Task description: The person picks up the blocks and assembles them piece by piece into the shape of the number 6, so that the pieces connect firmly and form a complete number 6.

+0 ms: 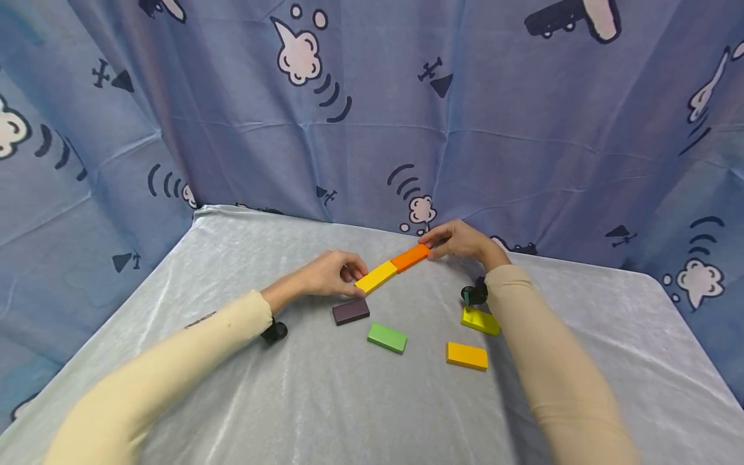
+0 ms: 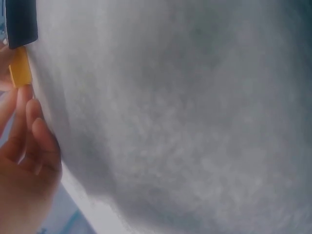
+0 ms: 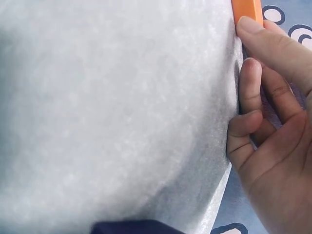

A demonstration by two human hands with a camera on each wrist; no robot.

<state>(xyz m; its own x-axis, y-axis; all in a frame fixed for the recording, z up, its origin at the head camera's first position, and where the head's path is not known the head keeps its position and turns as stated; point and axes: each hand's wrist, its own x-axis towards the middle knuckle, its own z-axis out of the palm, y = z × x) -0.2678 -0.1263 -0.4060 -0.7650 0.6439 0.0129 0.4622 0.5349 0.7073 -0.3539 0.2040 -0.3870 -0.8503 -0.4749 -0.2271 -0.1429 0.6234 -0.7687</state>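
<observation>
In the head view, a yellow block (image 1: 376, 278) and an orange block (image 1: 410, 257) meet end to end in a slanting line on the cloth. My left hand (image 1: 331, 273) pinches the yellow block by its near left end, thumb on one side and fingers on the other. At the far right end, my right hand (image 1: 462, 240) pinches the orange block. The left wrist view shows the yellow block (image 2: 20, 68) at the fingertips and a dark block (image 2: 21, 22) by it. In the right wrist view, the thumb presses the orange block (image 3: 247, 10); the other fingers curl loosely below.
A dark purple block (image 1: 351, 312) lies just in front of my left hand. Nearer are a green block (image 1: 387, 338) and an amber block (image 1: 467, 356). A yellow-green block (image 1: 480, 321) lies beside my right sleeve. Behind the grey-white cloth (image 1: 279, 400) hangs a blue patterned curtain (image 1: 372, 84).
</observation>
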